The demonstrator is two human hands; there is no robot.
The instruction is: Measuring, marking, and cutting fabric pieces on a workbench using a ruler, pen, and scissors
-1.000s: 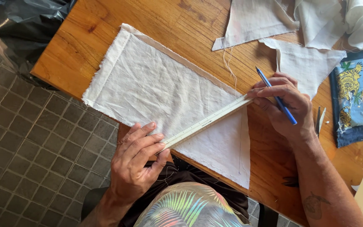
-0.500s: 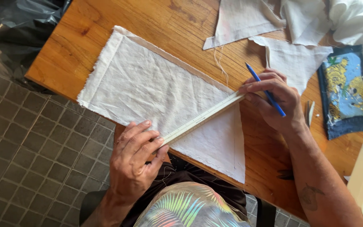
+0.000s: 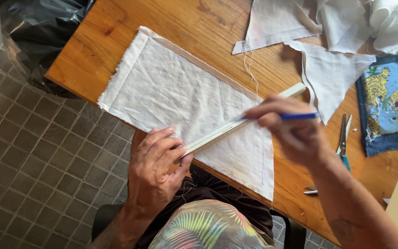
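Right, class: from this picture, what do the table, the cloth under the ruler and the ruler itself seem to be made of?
Table: looks like wood with a smooth finish, as grain and warm orange-brown tone show. Cloth: a plain off-white woven fabric, perhaps cotton or linen; its edges are frayed and the surface is creased. Ruler: pale, straight and thin, held down by the left hand; wood or plastic, hard to tell.
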